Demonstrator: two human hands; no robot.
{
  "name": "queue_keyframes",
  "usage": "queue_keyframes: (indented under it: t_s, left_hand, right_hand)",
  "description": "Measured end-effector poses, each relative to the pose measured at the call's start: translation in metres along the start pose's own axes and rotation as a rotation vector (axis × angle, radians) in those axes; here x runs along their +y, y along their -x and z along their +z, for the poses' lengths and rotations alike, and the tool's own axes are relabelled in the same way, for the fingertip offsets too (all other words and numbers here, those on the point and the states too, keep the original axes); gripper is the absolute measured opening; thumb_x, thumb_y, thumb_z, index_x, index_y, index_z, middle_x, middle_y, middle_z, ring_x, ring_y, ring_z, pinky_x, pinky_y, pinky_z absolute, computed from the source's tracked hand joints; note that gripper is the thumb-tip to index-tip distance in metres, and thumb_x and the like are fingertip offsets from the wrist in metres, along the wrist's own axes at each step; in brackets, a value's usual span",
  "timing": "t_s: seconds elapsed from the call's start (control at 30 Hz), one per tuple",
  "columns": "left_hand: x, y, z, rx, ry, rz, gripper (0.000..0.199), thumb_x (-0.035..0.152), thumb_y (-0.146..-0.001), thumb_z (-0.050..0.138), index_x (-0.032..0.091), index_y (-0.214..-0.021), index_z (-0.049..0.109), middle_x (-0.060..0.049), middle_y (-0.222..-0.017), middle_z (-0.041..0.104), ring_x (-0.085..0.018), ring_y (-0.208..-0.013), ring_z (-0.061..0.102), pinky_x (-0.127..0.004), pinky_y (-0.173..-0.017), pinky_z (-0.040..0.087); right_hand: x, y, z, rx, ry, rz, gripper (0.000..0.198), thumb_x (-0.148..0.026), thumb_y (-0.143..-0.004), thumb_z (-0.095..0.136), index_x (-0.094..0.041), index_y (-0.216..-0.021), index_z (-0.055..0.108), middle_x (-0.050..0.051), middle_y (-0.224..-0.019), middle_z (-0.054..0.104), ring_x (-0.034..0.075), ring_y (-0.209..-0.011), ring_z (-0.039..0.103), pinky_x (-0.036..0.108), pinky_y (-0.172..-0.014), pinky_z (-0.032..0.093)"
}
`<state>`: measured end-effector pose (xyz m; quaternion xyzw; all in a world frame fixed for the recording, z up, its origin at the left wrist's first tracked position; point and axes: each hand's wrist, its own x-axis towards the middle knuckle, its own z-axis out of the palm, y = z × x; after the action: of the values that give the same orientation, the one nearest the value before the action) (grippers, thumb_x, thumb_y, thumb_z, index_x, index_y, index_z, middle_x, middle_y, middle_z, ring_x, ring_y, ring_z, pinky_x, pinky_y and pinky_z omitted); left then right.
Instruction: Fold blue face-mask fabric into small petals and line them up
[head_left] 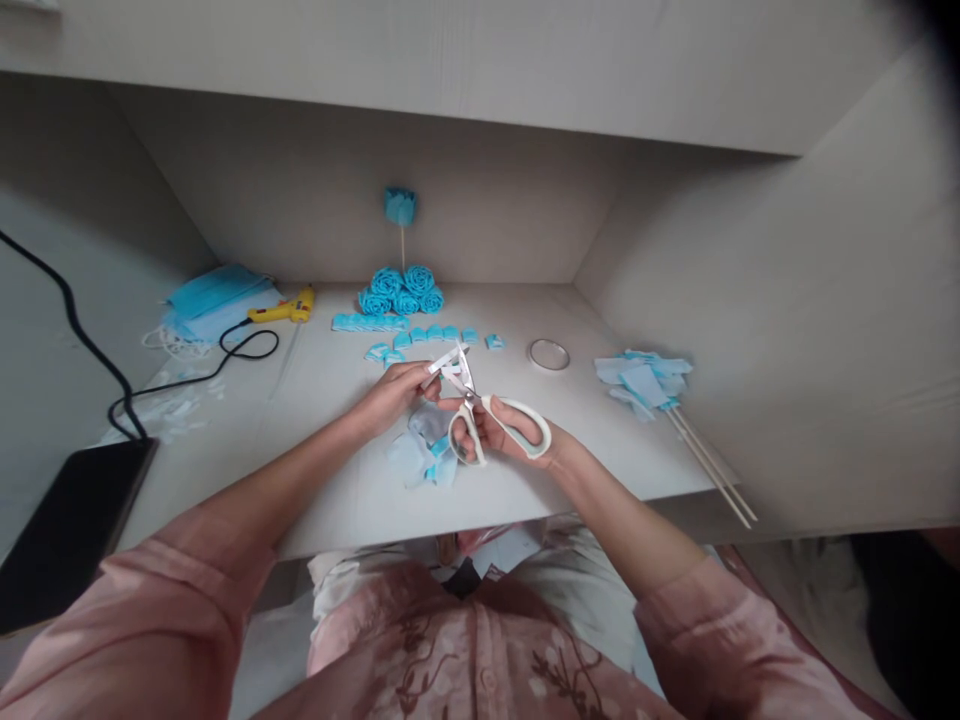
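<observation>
My right hand [501, 432] grips white-handled scissors [525, 432], their blades spread upward around a small folded white strip [445, 364]. Pinched between the fingers of my left hand [401, 392] is that white strip, close to the blades. Beneath my hands lie blue and white fabric scraps [426, 455]. Just beyond them small blue folded pieces [435, 334] form a row, with a longer blue pleated strip [369, 322] behind. Several blue rolled roses [402, 290] are stacked farther back, and a blue piece on a stick [400, 206] rises above them.
A yellow glue gun [283, 308] with a black cord lies at left beside blue face masks [217, 300]. A black phone-like slab [71, 520] is at the near left. On the right are a tape ring [549, 354] and sticks with blue-white fabric [646, 380]. Side walls enclose the tabletop.
</observation>
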<state>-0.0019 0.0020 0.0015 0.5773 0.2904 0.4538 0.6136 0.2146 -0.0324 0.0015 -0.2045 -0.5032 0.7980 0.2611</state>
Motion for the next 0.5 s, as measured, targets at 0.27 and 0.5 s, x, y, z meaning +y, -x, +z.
queue_keyframes:
  t_s: [0.27, 0.5]
  left_hand:
    - [-0.0004, -0.0009, 0.0014, 0.036, 0.062, -0.05, 0.034, 0.046, -0.083, 0.058, 0.014, -0.074, 0.064, -0.001, -0.063, 0.049, -0.015, -0.064, 0.047, -0.029, -0.068, 0.038]
    - [-0.0027, 0.0008, -0.001, 0.038, 0.009, -0.086, 0.032, 0.044, -0.082, 0.06, 0.015, -0.07, 0.065, -0.001, -0.065, 0.052, -0.015, -0.066, 0.048, -0.029, -0.069, 0.038]
  right_hand:
    - [0.0031, 0.0005, 0.0006, -0.022, 0.019, 0.009, 0.063, -0.066, -0.081, 0.061, -0.014, -0.117, 0.063, 0.009, -0.099, 0.065, 0.014, -0.078, 0.056, 0.03, -0.074, 0.05]
    - [0.0044, -0.0025, -0.0003, -0.001, 0.036, 0.024, 0.069, -0.067, -0.08, 0.061, -0.016, -0.126, 0.059, 0.011, -0.106, 0.068, 0.016, -0.086, 0.062, 0.033, -0.082, 0.051]
